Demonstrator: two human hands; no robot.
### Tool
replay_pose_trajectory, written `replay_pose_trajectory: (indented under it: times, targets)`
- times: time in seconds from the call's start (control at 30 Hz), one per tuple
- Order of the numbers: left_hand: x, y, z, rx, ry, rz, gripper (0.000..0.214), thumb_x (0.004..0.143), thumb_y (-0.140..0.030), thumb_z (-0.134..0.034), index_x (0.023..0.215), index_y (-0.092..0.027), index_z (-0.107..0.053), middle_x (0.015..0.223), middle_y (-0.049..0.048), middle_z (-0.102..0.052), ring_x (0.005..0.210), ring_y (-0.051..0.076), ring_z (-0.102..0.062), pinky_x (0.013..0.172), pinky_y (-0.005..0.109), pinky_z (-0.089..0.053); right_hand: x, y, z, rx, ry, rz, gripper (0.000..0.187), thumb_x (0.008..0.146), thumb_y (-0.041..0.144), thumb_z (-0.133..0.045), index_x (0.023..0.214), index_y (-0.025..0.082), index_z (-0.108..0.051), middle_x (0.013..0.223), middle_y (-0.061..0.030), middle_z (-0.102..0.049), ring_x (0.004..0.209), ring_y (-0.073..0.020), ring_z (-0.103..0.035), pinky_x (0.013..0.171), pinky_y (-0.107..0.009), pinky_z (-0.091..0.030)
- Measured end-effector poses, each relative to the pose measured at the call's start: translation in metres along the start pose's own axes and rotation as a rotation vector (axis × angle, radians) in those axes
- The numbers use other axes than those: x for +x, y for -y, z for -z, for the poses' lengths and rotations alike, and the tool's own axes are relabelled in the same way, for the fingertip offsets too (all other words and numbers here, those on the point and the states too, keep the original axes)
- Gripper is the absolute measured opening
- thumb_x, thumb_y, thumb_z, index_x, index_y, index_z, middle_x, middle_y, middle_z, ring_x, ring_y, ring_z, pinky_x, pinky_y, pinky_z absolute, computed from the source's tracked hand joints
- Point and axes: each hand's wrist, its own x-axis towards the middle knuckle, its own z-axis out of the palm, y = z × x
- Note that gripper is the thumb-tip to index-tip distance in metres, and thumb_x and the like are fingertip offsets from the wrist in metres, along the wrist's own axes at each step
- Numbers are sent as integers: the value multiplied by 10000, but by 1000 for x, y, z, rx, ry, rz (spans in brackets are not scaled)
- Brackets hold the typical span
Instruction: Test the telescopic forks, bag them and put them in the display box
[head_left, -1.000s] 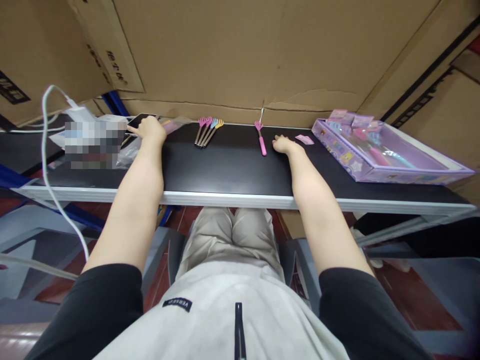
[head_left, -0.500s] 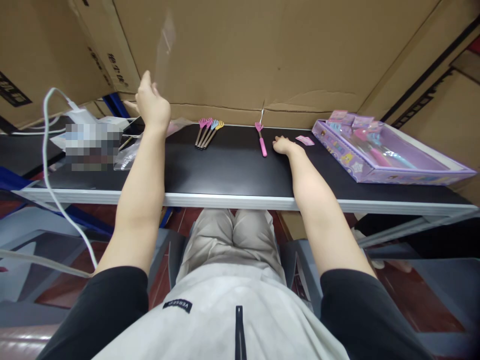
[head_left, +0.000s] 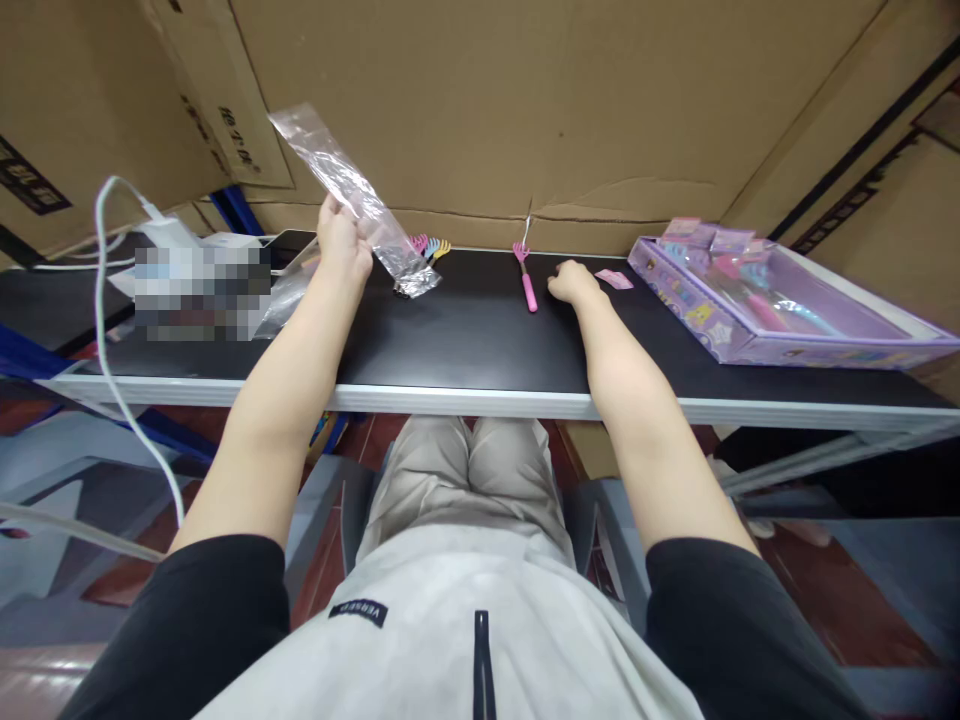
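My left hand (head_left: 344, 240) is closed on a long clear plastic bag (head_left: 352, 190), which slants from upper left down to the right above the table. Its lower end partly hides a row of small claw-headed back scratchers (head_left: 433, 248) with pink, blue and yellow heads. Resting on the black tabletop, my right hand (head_left: 574, 283) has its fingers loosely bent and apart, with nothing visible in them. Just left of it lies a back scratcher with a pink handle (head_left: 529, 292) and a pink claw head. A small pink card (head_left: 615, 279) lies to its right.
A purple display box (head_left: 724, 345) with packaged back scratchers stands at the right. More clear bags (head_left: 283, 300) lie left, beside a white charger and cable (head_left: 101, 290) and a blurred-out patch. Cardboard (head_left: 465, 110) walls the table's back; a metal edge (head_left: 465, 402) runs along its front.
My left hand has moved right and down, bringing the plastic bag over the row of back scratchers. My right hand stays in place, its fingers slightly shifted.
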Motion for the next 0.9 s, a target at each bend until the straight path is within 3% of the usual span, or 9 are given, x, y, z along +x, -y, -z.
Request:
replay_pose_trajectory:
  times: [0.1, 0.2, 0.3, 0.4, 0.5, 0.57, 0.63, 0.73, 0.9]
  targets:
    - [6, 16, -5, -285, -2, 27, 454, 1021, -84, -574, 1359, -380, -641, 1263, -14, -797, 1241, 175, -763, 1104, 368, -656, -7, 18, 5, 101, -88, 38, 462, 1075, 161, -517, 1472, 24, -711, 1535, -292, -683, 1527, -409, -608, 1279, -536, -468]
    - [1, 24, -10, -335, 20, 60, 508, 958, -104, -696, 1369, -399, -645, 1308, 8, -794, 1245, 222, -778, 1133, 431, -654, -15, 43, 3, 318, -131, 184, 362, 1095, 242, -545, 1326, 106, -789, 1377, -226, -775, 1427, -381, -676, 1229, -515, -521]
    - [-7, 29, -18, -324, 14, 103, 509, 979, -98, -701, 1404, -364, -614, 1356, 15, -775, 1275, 223, -774, 1160, 446, -630, -23, 63, -8, 591, -61, 276, 277, 1093, 369, -635, 1123, 150, -803, 1178, -165, -818, 1244, -322, -758, 1127, -467, -595]
    - [-15, 34, -26, -338, 18, 107, 545, 998, -82, -678, 1458, -360, -585, 1343, 18, -778, 1291, 235, -774, 1177, 490, -613, -31, 77, -17, 855, 111, 297, 301, 1040, 482, -758, 1054, 182, -756, 1066, -104, -821, 1050, -234, -788, 977, -388, -650]
    - [-22, 38, -32, -368, 39, 107, 603, 999, -70, -676, 1507, -376, -567, 1346, 21, -780, 1293, 230, -778, 1194, 487, -601, -37, 83, -19, 1038, 205, 245, 211, 988, 355, -833, 1062, 187, -727, 988, -62, -812, 885, -173, -774, 870, -333, -656]
    - [-26, 38, -33, -380, 59, 119, 616, 998, -78, -695, 1519, -380, -565, 1371, 27, -776, 1292, 231, -783, 1189, 465, -606, -38, 83, -17, 1106, 196, 192, 105, 974, 171, -786, 1054, 173, -718, 925, -42, -798, 808, -144, -752, 842, -303, -645]
    - [-28, 36, -31, -392, 70, 129, 621, 992, -108, -745, 1519, -377, -556, 1418, 41, -769, 1299, 257, -786, 1171, 462, -619, -36, 81, -14, 1153, 162, 143, 134, 954, 52, -704, 1032, 161, -714, 884, -31, -785, 761, -122, -731, 820, -274, -634]
    - [-28, 28, -25, -425, 65, 141, 612, 1006, -121, -756, 1523, -358, -530, 1481, 70, -758, 1333, 281, -775, 1155, 457, -629, -30, 76, -11, 1196, 98, 72, 175, 940, 7, -632, 990, 160, -701, 858, -23, -767, 713, -102, -710, 764, -233, -619]
    - [-17, 18, -11, -423, -14, 150, 450, 1107, -126, -569, 1540, -240, -525, 1509, 77, -736, 1414, 227, -728, 1168, 355, -607, -20, 70, -10, 1242, 16, -55, 206, 920, -11, -616, 985, 176, -670, 827, -6, -729, 647, -88, -668, 671, -206, -600]
